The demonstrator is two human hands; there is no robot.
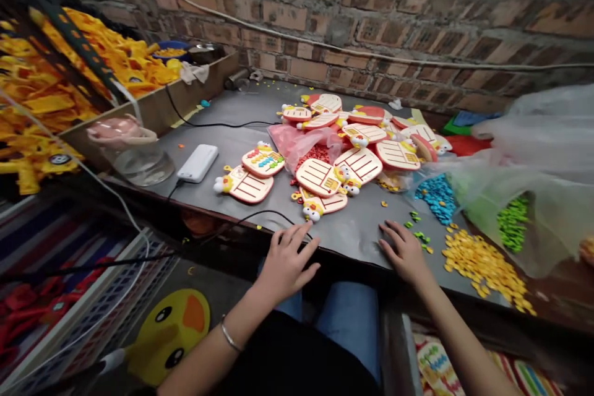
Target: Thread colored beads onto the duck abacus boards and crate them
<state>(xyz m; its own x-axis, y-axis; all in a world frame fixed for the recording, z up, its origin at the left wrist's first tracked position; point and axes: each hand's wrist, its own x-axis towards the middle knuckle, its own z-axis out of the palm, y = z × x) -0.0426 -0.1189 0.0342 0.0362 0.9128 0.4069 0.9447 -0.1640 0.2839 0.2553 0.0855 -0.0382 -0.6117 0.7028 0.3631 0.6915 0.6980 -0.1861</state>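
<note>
My left hand (288,255), fingers spread and holding nothing, is at the table's front edge, just below a duck-headed toy board (322,201). Farther right, my right hand (404,249) rests by the same edge with its fingers apart. Several small green pieces (420,236) lie beside its fingertips, and a heap of yellow pieces (482,266) spreads to its right. Beyond the hands is a pile of red-and-cream toy boards (364,164) with slots. One board (263,161) to the left carries rows of coloured pieces. Red pieces (316,156) sit in a pink bag among the boards.
A white power bank (198,163) with a black cable and a clear jug (139,161) stand at left. Blue pieces (436,197) and plastic bags (538,179) occupy the right. Yellow toy parts (102,55) fill a bin at far left. A brick wall (371,18) closes the back.
</note>
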